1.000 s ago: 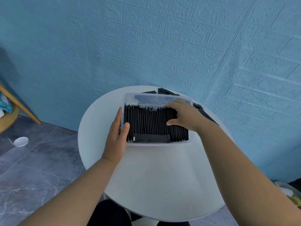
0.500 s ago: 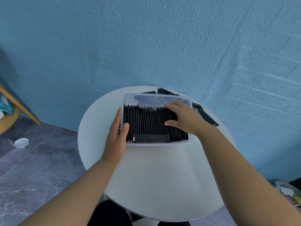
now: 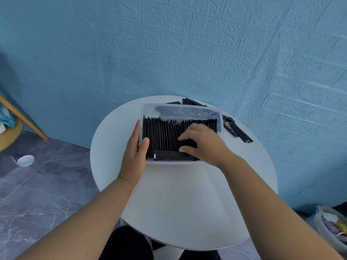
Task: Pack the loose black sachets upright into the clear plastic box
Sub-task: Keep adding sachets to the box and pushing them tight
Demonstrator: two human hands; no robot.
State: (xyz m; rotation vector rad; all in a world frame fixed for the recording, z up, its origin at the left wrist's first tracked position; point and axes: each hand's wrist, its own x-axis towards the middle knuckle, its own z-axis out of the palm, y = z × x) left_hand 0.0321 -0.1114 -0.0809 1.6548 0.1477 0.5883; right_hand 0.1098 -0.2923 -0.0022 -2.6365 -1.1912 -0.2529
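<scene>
Head view: left hand (image 3: 134, 154) clamps left wall of clear plastic box (image 3: 169, 162), thumb hooked over rim, fingers straight along outside. Right hand (image 3: 204, 141) sits over packed row (image 3: 163, 136) inside box, fingers bent onto sachet tops; blurred, cannot tell if gripping. Loose black sachets (image 3: 237, 132) lie flat on table (image 3: 187, 203), just right of box's far right corner; second cluster (image 3: 189, 101) behind far wall. Long axes diagonal. Right hand nearer; likely reach rightward and away.
</scene>
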